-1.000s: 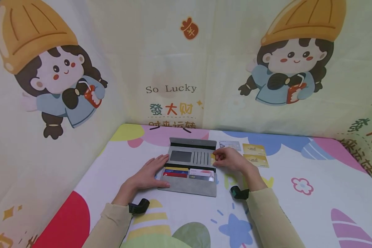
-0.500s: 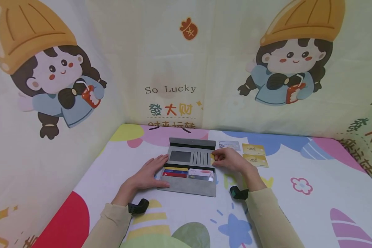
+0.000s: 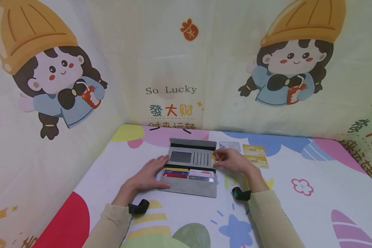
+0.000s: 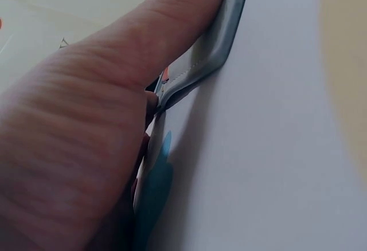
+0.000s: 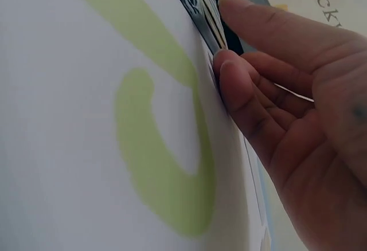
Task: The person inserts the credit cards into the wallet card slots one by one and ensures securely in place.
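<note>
A grey wallet (image 3: 187, 191) lies unfolded on the table, with several cards in its near pockets. My left hand (image 3: 148, 174) rests along its left side, fingers extended; in the left wrist view the thumb (image 4: 166, 24) lies on the wallet's near flap. At the right edge, a gold card (image 3: 213, 159) sticks out of the side beside the row of slots. My right hand (image 3: 232, 160) pinches this card, thumb and forefinger at its two ends. In the right wrist view, the curled fingers (image 5: 246, 90) stand at the wallet's layered edge. Most of the gold card is hidden inside the wallet.
Two gold cards, one (image 3: 254, 149) behind the other (image 3: 259, 161), lie right of the wallet. A silvery card (image 3: 230, 146) lies behind the right hand. The table's patterned cloth (image 3: 297, 213) meets a printed curtain (image 3: 173, 62) at the back.
</note>
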`<state>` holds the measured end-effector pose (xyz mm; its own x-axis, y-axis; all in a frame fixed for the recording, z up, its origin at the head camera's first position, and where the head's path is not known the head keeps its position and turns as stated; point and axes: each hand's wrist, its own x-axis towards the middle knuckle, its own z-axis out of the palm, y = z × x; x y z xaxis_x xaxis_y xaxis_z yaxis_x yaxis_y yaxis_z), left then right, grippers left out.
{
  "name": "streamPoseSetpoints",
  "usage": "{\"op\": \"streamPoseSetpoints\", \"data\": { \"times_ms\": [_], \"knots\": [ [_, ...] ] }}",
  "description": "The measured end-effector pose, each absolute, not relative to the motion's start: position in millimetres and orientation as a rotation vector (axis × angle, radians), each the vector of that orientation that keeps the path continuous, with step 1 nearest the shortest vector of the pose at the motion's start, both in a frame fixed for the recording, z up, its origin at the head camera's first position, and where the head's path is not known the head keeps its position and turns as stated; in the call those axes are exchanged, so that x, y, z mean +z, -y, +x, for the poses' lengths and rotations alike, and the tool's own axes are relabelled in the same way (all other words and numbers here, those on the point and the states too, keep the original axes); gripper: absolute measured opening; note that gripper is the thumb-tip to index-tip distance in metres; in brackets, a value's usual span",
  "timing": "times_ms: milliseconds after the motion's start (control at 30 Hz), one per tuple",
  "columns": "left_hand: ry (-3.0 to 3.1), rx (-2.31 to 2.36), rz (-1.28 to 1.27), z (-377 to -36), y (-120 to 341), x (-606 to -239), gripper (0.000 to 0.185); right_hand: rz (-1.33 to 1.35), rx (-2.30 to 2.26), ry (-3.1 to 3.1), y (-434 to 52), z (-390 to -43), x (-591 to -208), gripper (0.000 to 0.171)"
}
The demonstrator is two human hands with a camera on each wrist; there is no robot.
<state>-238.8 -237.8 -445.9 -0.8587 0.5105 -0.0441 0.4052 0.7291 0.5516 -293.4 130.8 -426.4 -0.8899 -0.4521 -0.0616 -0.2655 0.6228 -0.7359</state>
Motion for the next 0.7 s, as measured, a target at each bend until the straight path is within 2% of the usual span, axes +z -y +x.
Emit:
{"op": "streamPoseSetpoints", "data": {
  "times_ms": [533, 700],
  "knots": [
    [-2.740, 0.813, 0.725, -237.4, 238.2, -446.2, 0.107, -0.662, -1.275, -2.525, -152.0, -290.4, -426.8, 0.052],
    [-2.743, 0.809, 0.726, -237.4, 237.4, -446.4, 0.107, -0.601, -1.266, -2.538, -161.4, -285.5, -422.5, 0.055]
  ]
}}
